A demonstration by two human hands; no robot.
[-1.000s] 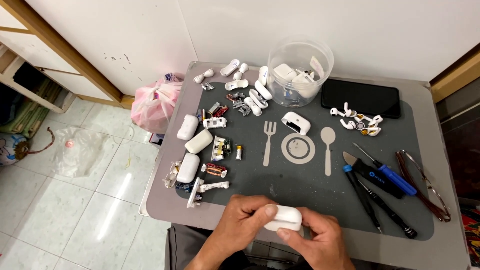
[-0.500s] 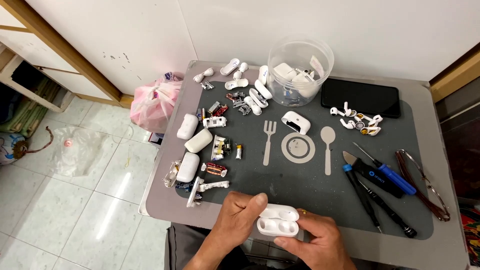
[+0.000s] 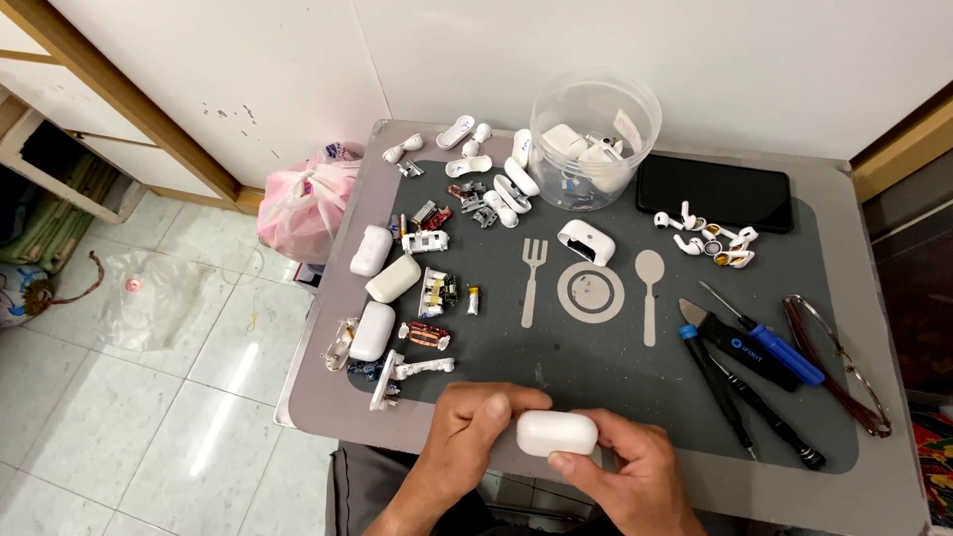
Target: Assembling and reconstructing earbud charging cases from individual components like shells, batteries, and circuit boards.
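1. At the bottom centre of the frame, the left hand (image 3: 475,429) and the right hand (image 3: 625,469) both grip a small white rounded plastic earbud charging case (image 3: 557,433). The left thumb lies over its top left edge, and the right thumb presses against its lower right edge. Both hands are curled narrowly around it.
2. The case looks shut and whole, held just above the near edge of the grey silicone work mat (image 3: 596,367). I judge that it has not been taken apart.
3. Just above and left of the hands lie 3 more white closed cases (image 3: 382,288) in a column, beside a scatter of small circuit boards and stripped parts (image 3: 429,298). These suggest some units are already dismantled.
4. In the upper centre of the frame stands a clear round plastic tub (image 3: 594,134) filled with white case pieces, with loose white shell halves (image 3: 496,179) to its left.
5. At centre, an open white case shell (image 3: 586,241) lies beside the printed fork.
6. To the right, a cluster of loose white earbuds (image 3: 710,238) lies below a black phone (image 3: 715,192).
7. At lower right are a blue-handled screwdriver (image 3: 764,342), black-handled tools (image 3: 754,397) and a pair of thin-framed spectacles (image 3: 839,372). None of them is in hand.
8. A pink plastic bag (image 3: 303,203) sits at the table's left edge.
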